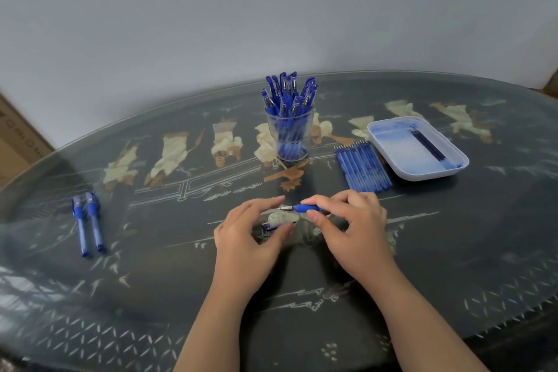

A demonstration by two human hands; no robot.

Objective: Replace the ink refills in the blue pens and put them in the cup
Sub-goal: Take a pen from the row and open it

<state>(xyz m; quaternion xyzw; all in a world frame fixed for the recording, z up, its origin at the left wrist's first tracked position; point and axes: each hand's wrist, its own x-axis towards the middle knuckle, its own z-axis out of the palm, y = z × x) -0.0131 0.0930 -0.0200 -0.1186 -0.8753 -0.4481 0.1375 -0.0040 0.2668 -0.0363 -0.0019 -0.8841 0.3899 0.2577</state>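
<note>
1 pen [305,208] held crosswise, tip pointing left

Bare surface [181,251] lies open between the two pens [88,223] at near left and the centre. Far centre stands the pen-filled cup [288,136]. To its right, refills [362,167] just beside the tray [428,176] crowd the far right.

pen [306,208] rear hidden inside right hand [353,226], cardboard box [15,145] cut by left edge

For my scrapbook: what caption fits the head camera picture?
Right hand holds a blue pen near the full cup.
</note>
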